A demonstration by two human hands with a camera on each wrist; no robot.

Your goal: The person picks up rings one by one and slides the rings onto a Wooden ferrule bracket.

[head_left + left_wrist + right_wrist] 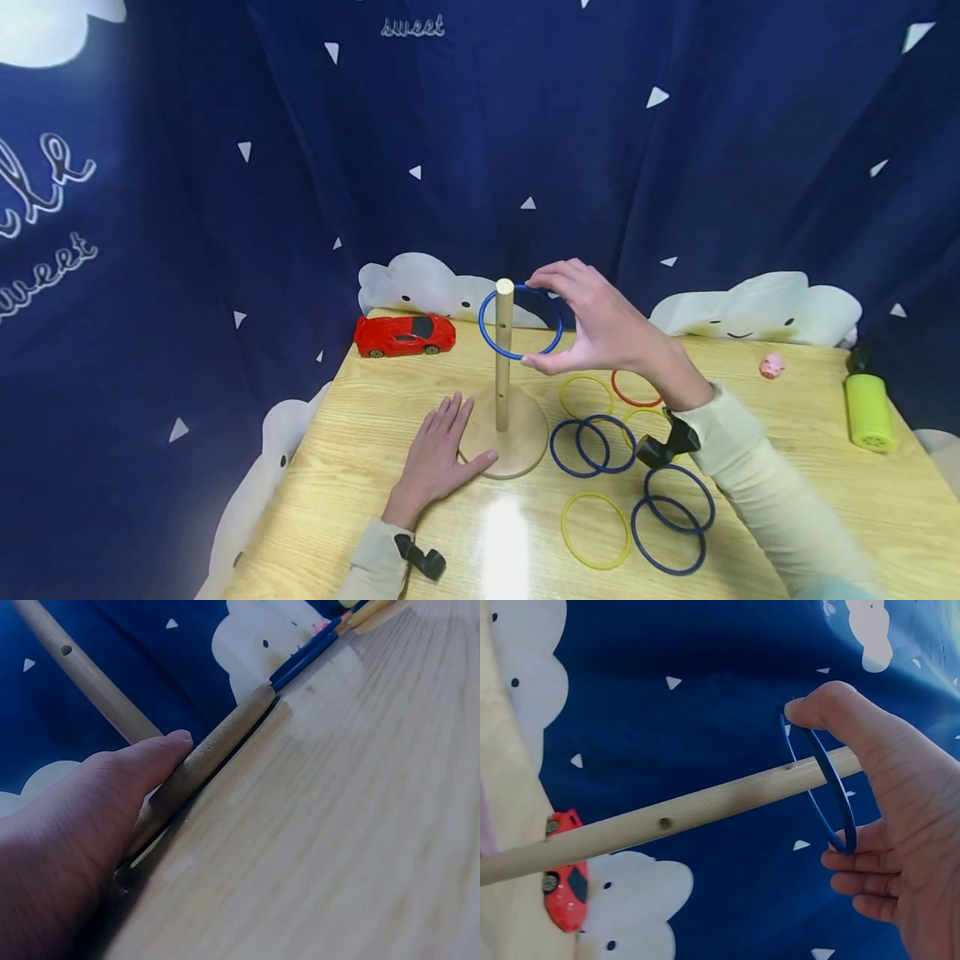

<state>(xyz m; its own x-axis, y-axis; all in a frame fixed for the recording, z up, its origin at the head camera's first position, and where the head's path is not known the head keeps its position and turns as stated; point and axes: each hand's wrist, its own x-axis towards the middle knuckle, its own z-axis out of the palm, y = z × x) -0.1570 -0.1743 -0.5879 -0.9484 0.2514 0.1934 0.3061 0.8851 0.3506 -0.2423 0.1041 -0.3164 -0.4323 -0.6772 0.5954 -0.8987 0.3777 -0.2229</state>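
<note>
A wooden post [502,379] rises from a round wooden base [528,433] on the table. My right hand [592,321] pinches a blue ring [838,787] between thumb and fingers, near the post's top. In the right wrist view the post passes through this ring. Flat beside the post, my left hand [442,454] has its fingers extended at the base's left side. Its thumb [169,750] rests against the base's rim in the left wrist view. Several blue rings [552,448], yellow rings [597,567] and a red ring [639,405] lie right of the base, some overlapping.
A red toy car [405,336] stands at the table's back left. Toward the right are a small pink pig figure [771,365] and a yellow-green bottle-like object [868,412] lying near the edge. A dark blue curtain [465,125] hangs behind the table [360,450].
</note>
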